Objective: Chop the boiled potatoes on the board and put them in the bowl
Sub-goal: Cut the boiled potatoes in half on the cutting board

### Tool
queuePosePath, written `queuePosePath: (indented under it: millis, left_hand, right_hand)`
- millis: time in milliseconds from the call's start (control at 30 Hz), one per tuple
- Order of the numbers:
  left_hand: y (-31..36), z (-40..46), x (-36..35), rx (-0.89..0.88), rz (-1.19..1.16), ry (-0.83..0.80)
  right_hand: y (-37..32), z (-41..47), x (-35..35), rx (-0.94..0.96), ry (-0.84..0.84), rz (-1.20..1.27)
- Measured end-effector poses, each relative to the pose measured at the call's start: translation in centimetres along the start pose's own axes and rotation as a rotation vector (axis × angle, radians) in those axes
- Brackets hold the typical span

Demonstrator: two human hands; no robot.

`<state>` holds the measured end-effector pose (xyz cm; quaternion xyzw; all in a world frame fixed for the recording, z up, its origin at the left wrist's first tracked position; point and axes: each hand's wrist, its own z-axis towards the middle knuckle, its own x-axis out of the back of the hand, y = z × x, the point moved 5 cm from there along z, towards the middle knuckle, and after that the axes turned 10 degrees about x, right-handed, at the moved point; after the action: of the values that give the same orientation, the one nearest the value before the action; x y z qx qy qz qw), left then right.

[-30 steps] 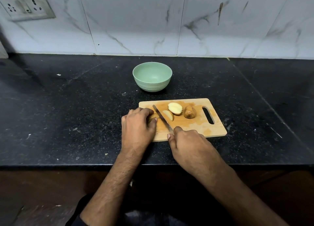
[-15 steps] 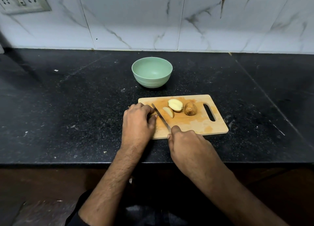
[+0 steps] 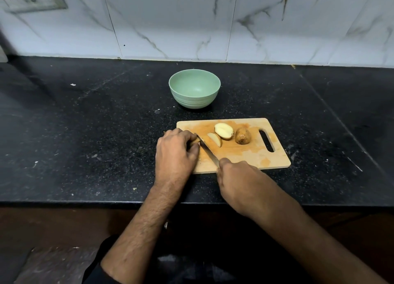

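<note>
Knife [image 3: 207, 150] blade runs diagonally across board [image 3: 251, 155], gripped by right hand [image 3: 238, 177]; left hand [image 3: 175, 151] pins potato piece [image 3: 195, 142] at blade's left. Bowl [image 3: 194, 88] empty behind board.

On the wooden cutting board [image 3: 251, 155], the knife [image 3: 207, 150] now sits closer against the left hand [image 3: 175, 153] than a second ago, its tip beside the fingertips where before a gap of bare board showed. The potato piece [image 3: 194, 142] under that hand is more covered, only a sliver visible between fingers and blade. The right hand [image 3: 241, 182], gripping the handle, has edged slightly left and farther onto the board's near edge. The camera view has also tilted, the green bowl [image 3: 194, 88] appearing lower against the wall.
</note>
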<state>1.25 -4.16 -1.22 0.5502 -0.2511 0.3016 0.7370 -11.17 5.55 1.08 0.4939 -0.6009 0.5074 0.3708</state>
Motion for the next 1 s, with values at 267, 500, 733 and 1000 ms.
queuePosePath:
  millis: [267, 500, 733, 1000]
  left_hand:
    - [0.0, 0.0, -0.1, 0.012, 0.018, 0.014]
    - [-0.5, -0.2, 0.1, 0.026, -0.039, -0.029]
    - [-1.2, -0.7, 0.7, 0.070, -0.147, -0.046]
    - [-0.9, -0.7, 0.5, 0.032, -0.086, 0.002]
  right_hand:
    - [0.6, -3.4, 0.1, -0.028, -0.063, 0.038]
    - [0.6, -3.6, 0.9, 0.000, 0.055, 0.027]
    - [0.2, -2.1, 1.3, -0.010, 0.075, 0.046]
    - [-1.4, -1.0, 1.4, 0.057, 0.114, 0.019]
